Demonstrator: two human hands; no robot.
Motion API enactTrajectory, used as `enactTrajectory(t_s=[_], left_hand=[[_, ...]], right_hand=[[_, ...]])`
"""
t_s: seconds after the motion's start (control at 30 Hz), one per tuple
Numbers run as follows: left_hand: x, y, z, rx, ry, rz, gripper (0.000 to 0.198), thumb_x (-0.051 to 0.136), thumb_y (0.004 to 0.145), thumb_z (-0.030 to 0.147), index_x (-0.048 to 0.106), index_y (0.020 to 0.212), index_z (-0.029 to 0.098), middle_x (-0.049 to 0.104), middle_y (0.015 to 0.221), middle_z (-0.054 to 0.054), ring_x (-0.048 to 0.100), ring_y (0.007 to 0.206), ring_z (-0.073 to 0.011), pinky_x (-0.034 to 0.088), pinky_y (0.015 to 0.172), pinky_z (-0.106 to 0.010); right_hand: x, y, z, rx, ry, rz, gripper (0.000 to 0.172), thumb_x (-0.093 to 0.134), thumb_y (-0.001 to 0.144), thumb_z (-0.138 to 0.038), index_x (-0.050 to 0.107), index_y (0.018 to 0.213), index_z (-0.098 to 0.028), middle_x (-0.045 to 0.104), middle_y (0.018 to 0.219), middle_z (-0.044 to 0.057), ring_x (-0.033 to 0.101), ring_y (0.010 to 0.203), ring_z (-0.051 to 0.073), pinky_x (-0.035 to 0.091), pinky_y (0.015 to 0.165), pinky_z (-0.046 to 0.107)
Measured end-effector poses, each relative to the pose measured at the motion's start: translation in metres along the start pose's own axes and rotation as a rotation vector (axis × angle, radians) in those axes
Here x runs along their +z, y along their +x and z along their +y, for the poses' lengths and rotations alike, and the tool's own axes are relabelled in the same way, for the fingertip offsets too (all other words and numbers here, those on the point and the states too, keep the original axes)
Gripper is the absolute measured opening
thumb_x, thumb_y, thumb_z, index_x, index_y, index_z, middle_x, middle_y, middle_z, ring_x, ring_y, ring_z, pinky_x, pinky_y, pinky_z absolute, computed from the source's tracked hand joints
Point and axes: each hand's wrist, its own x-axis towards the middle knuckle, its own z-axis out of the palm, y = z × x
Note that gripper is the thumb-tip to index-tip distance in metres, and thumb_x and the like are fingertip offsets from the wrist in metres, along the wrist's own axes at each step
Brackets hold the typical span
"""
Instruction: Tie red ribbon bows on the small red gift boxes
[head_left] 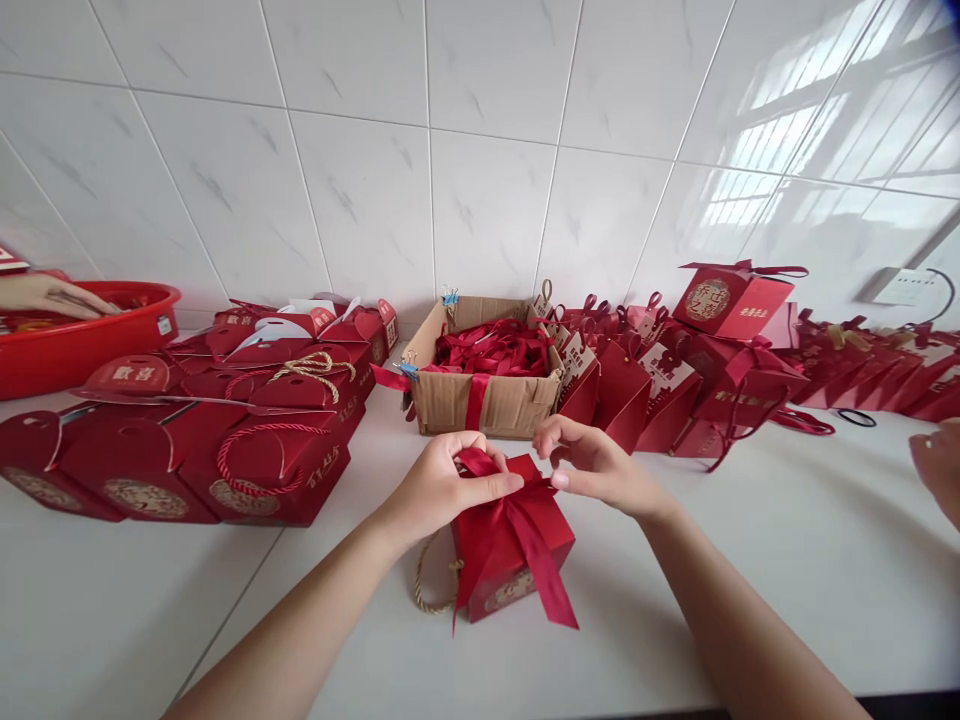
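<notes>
In front of me on the white table stands a small red gift box (551, 540) with gold print on its side. A red satin ribbon (536, 560) lies gathered on its top, with tails hanging down the front. My left hand (450, 480) pinches a loop of this ribbon between thumb and fingers, over the box's left side. On the right, my right hand (600, 470) has its fingers curved and apart, the thumb tip beside the ribbon's gathered part; whether it touches is unclear. A twisted gold cord handle (424, 585) hangs at the box's left.
A cardboard box (495, 405) of red ribbons stands behind. Red gift boxes (262, 480) crowd the left; tagged, ribboned boxes (622, 395) line the right. Another person's hand (56, 295) rests at a red basin (90, 345); part of another hand (937, 470) shows far right.
</notes>
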Motion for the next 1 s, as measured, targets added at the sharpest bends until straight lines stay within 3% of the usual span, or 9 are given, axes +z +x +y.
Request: enactTrajectory(t_s=[0.17,0.37,0.53,0.83,1.0], left_hand=[[-0.0014,0.0004,0.0012,0.015,0.051,-0.035,0.024,0.077,0.068,0.036,0.063,0.071,0.016,0.066,0.081,-0.001,0.057,0.073,-0.0130,0.042,0.068,-0.025],[-0.0012,-0.0002,0.0011,0.056,0.164,-0.063,0.023,0.075,0.068,0.038,0.066,0.067,0.017,0.068,0.081,-0.004,0.062,0.081,-0.0198,0.045,0.072,-0.029],[-0.0003,0.0010,-0.0036,0.043,0.186,-0.029,0.035,0.076,0.066,0.039,0.050,0.054,0.019,0.060,0.060,0.001,0.062,0.074,-0.0200,0.045,0.068,-0.029],[0.0004,-0.0008,-0.0021,0.019,0.172,-0.079,0.038,0.074,0.066,0.036,0.043,0.054,0.020,0.051,0.054,0.003,0.060,0.075,-0.0200,0.043,0.066,-0.028],[-0.0003,-0.0007,-0.0041,0.022,0.116,-0.078,0.035,0.076,0.066,0.035,0.047,0.055,0.019,0.054,0.057,0.002,0.058,0.070,-0.0169,0.042,0.064,-0.027]], right_hand=[[-0.0127,0.0004,0.0064,0.064,0.057,-0.220,0.032,0.079,0.069,-0.035,0.057,0.082,-0.017,0.053,0.081,0.000,0.048,0.073,0.012,0.041,0.068,0.027],[-0.0054,0.0005,0.0055,0.106,0.128,-0.100,0.026,0.070,0.079,-0.038,0.059,0.072,-0.016,0.052,0.070,-0.001,0.044,0.066,0.010,0.038,0.062,0.026],[-0.0027,0.0016,0.0046,0.113,0.139,-0.013,0.029,0.072,0.076,-0.042,0.060,0.069,-0.016,0.053,0.066,0.000,0.045,0.064,0.011,0.037,0.059,0.026],[-0.0059,0.0032,0.0040,0.041,0.029,0.036,0.026,0.070,0.078,-0.039,0.062,0.069,-0.015,0.053,0.067,0.000,0.047,0.064,0.011,0.038,0.060,0.026],[-0.0041,0.0015,0.0032,0.040,0.023,0.026,0.027,0.066,0.082,-0.040,0.060,0.071,-0.016,0.053,0.068,0.000,0.047,0.065,0.012,0.039,0.061,0.026]])
